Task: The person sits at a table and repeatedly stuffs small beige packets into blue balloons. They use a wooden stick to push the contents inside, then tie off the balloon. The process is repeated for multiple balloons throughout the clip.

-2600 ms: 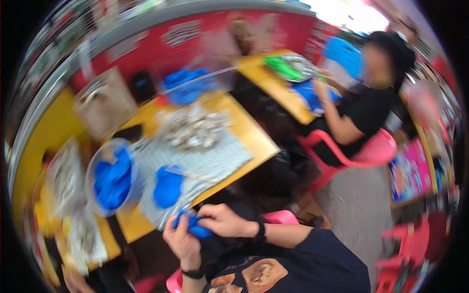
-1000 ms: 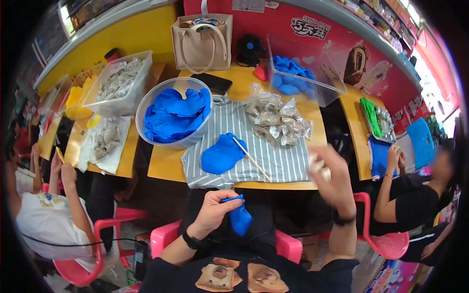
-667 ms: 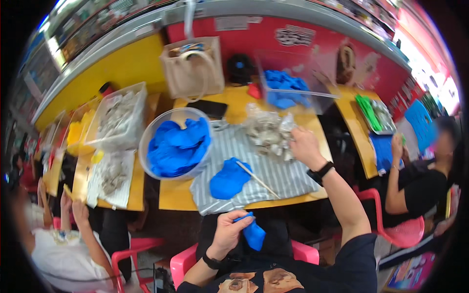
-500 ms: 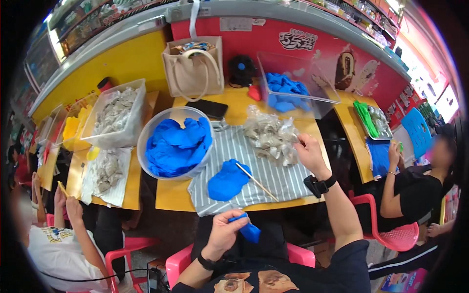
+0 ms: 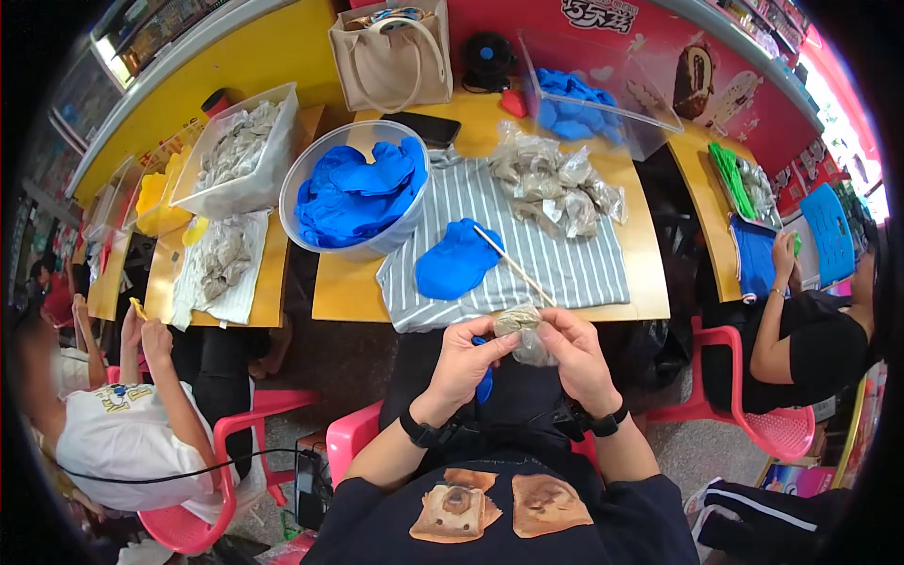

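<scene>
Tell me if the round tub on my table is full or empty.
Nearly full, by the look of it: blue pieces heap close to the rim of the round tub.

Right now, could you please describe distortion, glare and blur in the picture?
Head view: the yellow wall curves along its top; head view, right: a bright opening glares; head view, centre: the left hand, right hand and pale packet look fairly sharp.

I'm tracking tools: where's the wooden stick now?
In the head view, just right of centre, the wooden stick lies on the striped cloth, upper end on the flat blue piece, lower end near the right hand.
</scene>
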`<state>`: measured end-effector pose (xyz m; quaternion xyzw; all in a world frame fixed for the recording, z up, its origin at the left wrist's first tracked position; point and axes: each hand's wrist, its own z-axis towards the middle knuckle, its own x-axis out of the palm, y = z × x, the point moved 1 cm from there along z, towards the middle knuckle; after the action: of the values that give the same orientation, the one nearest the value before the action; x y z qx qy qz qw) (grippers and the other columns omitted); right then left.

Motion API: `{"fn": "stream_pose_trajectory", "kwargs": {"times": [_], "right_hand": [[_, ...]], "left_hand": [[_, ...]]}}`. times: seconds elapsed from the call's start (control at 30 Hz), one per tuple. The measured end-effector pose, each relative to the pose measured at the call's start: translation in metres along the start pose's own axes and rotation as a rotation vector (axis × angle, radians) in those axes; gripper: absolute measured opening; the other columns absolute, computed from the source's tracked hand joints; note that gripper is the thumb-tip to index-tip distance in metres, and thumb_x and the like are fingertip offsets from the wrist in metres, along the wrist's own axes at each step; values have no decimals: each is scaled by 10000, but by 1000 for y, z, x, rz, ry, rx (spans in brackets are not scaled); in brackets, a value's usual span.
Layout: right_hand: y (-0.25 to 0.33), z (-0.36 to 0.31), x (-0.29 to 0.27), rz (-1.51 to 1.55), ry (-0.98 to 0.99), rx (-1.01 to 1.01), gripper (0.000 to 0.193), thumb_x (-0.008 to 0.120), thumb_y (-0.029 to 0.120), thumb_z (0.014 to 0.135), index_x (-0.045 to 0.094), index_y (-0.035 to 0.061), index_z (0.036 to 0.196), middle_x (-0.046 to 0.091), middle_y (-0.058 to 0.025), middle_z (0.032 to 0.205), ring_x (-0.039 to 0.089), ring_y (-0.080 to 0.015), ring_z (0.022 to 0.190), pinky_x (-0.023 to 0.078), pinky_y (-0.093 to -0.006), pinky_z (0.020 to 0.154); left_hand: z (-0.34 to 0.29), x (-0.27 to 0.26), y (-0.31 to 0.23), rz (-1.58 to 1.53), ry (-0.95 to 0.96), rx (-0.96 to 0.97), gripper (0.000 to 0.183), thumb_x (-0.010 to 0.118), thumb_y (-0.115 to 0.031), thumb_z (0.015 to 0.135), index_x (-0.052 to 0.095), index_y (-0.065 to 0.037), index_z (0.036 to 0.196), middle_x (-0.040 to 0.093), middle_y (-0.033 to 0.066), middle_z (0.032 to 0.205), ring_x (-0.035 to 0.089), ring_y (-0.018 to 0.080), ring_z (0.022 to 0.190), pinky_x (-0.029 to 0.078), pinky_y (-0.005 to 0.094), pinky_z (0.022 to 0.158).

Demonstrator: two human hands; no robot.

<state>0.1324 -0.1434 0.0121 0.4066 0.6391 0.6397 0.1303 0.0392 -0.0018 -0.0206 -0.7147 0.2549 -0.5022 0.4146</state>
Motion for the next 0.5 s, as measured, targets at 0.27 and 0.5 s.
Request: {"fn": "stream_pose_trajectory", "kwargs": {"times": [0.27,0.5], "right_hand": [[-25,-21,-5,144,-97,-16,48,578,27,946,601,-6,921,584,7,798,500,-40,716,419,-211,631],[-19,-30,-6,-402,-92,-253,71,571,23,936,587,-25,887,560,0,764,509,-49,703,420,-208,639]], "left_hand": [[-21,5,-10,-9,198,-119,113,709,-65,839,703,-21,943,623,-25,746,517,27,624,409,179,569],[-26,3,1,40,209,-243,148,701,-62,832,689,-1,966,655,-3,752,549,28,561,425,166,501]]}}
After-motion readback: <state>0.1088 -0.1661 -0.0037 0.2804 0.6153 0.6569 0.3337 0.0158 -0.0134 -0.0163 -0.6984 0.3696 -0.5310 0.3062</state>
